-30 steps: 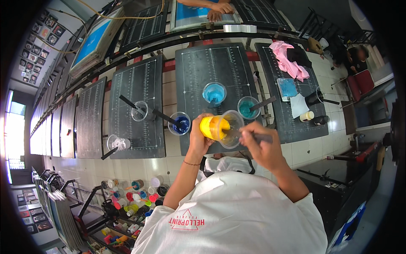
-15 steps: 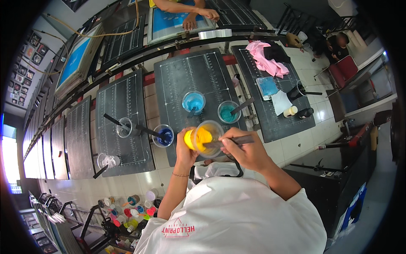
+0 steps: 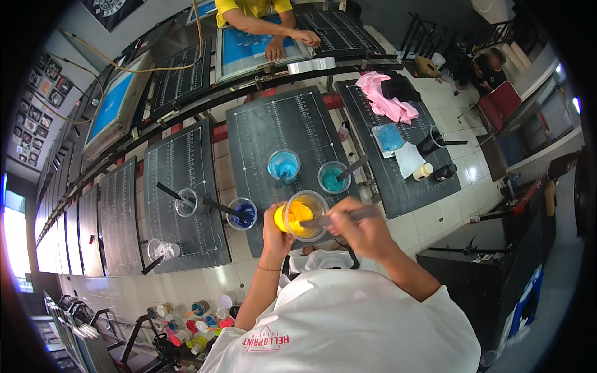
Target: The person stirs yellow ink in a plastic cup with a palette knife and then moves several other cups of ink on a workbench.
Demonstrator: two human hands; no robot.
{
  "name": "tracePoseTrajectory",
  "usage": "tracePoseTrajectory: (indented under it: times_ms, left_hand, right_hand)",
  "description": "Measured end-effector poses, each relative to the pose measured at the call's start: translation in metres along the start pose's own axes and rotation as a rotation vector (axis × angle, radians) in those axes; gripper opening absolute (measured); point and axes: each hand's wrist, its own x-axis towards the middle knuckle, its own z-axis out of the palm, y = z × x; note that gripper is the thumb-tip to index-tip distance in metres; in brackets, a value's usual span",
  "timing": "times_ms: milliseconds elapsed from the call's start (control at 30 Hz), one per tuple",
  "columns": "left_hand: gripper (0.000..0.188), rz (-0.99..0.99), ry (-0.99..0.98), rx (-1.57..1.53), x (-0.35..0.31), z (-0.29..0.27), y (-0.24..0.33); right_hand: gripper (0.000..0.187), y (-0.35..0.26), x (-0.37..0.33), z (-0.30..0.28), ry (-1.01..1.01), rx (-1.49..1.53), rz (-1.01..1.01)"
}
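Observation:
My left hand (image 3: 275, 236) is wrapped round a clear plastic cup of yellow ink (image 3: 300, 211), tilted so its mouth faces up and right. In my right hand (image 3: 360, 230) is a dark flat spatula (image 3: 329, 219), whose tip reaches into the yellow ink; the hand is slightly blurred. Just beyond stand a cup of light blue ink (image 3: 284, 164) and a cup of teal ink (image 3: 334, 178), each with a stick in it. Left of my hands is a cup of dark blue ink (image 3: 242, 212) with its own dark spatula.
Dark gridded printing boards (image 3: 273, 118) stand in a row. On them are a nearly clear cup (image 3: 186, 202), a cup of white ink (image 3: 164, 250), pink cloth (image 3: 387, 99) and a blue-topped scale (image 3: 388, 138). Ink pots (image 3: 199, 308) crowd the lower left. Across, a person in yellow (image 3: 255, 22) leans over a screen frame.
My right hand has shifted a little, and the spatula now lies flatter in the cup. The view has tilted up slightly, showing more of the person across, whose arms stay over the frame.

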Motion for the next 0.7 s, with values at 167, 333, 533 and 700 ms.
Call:
tracePoseTrajectory:
  times_ms: [167,333,533,700]
  left_hand:
    - [0.041,0.005,0.048,0.027,0.003,0.0,-0.002]
    - [0.041,0.002,-0.039,0.005,0.0,-0.007,0.0]
    - [0.041,0.009,-0.058,-0.022,0.001,-0.009,0.0]
    - [0.041,0.005,-0.048,-0.033,0.0,-0.004,0.0]
  right_hand:
    - [0.018,0.0,-0.001,-0.001,-0.178,-0.197,-0.105]
    - [0.016,-0.004,0.007,-0.006,-0.005,-0.271,0.051]
    - [0.016,-0.005,0.005,-0.001,-0.006,-0.179,0.034]
    - [0.017,-0.012,-0.006,0.01,-0.107,-0.061,-0.043]
